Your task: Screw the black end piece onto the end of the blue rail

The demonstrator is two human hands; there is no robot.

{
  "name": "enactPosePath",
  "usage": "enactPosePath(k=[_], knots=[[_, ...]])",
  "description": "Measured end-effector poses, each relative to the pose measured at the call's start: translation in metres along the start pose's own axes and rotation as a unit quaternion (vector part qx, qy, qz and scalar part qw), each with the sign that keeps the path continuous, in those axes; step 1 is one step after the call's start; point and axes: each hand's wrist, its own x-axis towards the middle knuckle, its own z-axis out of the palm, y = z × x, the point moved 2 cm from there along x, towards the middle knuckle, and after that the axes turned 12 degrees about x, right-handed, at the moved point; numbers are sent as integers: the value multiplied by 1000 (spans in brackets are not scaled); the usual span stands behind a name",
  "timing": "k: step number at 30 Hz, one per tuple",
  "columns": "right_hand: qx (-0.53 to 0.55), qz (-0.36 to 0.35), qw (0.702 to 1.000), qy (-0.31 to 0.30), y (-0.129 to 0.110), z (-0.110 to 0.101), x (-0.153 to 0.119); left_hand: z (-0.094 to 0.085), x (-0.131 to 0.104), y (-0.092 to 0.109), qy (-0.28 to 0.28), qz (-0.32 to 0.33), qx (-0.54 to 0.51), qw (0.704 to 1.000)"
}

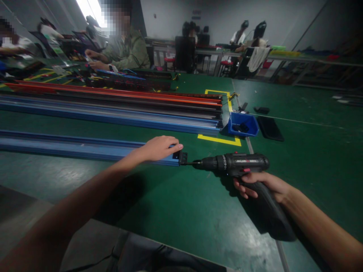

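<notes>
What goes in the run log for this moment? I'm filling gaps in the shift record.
left hand: pressing blue rail end | right hand: gripping cordless drill | bit at black end cap | blue bin behind

Workshop interior: pale wall [176, 15] behind a broad green table [297, 124]; bright window [90, 9] at its far left; dark chair [185, 53] and long benches [312, 60] beyond its far edge.

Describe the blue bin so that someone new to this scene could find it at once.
On the green table, follow the stack of rails to its right end. The blue bin sits there, on a yellow outline. It is the only open box; the black pad beside it lies flat.
</notes>
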Motion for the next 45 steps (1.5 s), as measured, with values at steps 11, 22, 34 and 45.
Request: enactPosePath(k=[11, 22, 34, 45], knots=[[10, 14, 999, 32, -2, 9, -2, -1, 0, 1, -2, -4, -9, 1000], [22, 26, 999, 40, -1, 4, -2, 0, 0, 0, 6, 1, -8, 1000], [41, 32, 999, 6, -2, 8, -1, -1, -1, 0, 6, -4, -5, 1000], [27, 30, 999, -4, -2, 7, -1, -1, -1, 1, 4, -6, -3, 1000]])
